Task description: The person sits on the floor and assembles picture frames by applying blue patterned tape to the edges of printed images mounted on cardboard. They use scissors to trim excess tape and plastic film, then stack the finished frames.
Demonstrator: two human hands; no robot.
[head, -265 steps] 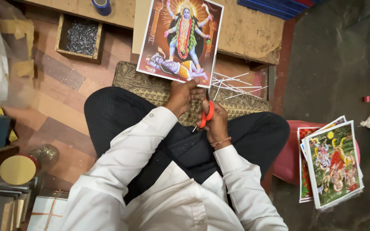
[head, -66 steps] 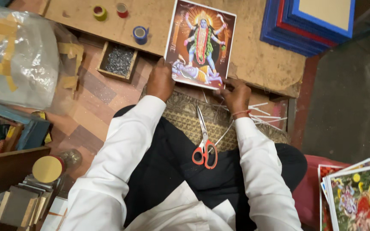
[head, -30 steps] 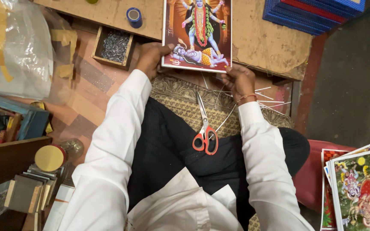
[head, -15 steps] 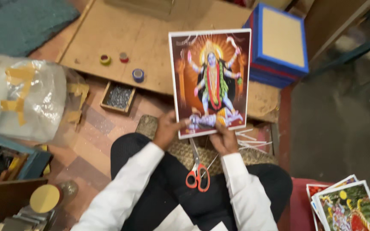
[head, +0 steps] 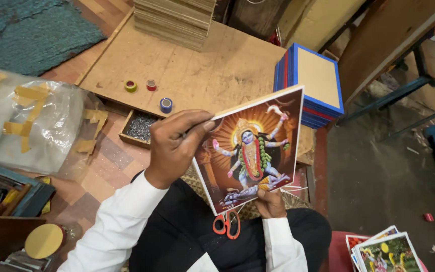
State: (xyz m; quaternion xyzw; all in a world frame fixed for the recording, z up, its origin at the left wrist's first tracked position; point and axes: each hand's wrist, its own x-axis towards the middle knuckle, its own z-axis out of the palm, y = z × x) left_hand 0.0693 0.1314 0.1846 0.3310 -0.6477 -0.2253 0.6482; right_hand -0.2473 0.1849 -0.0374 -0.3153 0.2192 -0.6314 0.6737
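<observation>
I hold a glossy picture print (head: 251, 151) of a many-armed figure up in front of me, tilted. My left hand (head: 176, 143) grips its upper left edge, fingers curled over the top corner. My right hand (head: 269, 202) supports the print from below at its bottom edge. Red-handled scissors (head: 227, 224) lie on my lap just under the print, partly hidden by it.
A low wooden board (head: 197, 65) carries three small tape rolls (head: 149, 85), a stack of thin boards (head: 174, 20) and blue-framed panels (head: 310, 83). A small box of tacks (head: 138, 127), a plastic bag (head: 26, 126) and more prints (head: 383, 249) lie around.
The print has been lifted off the board and raised closer to my face, tilted to the right. Both hands rose with it; the scissors stayed on my lap.
</observation>
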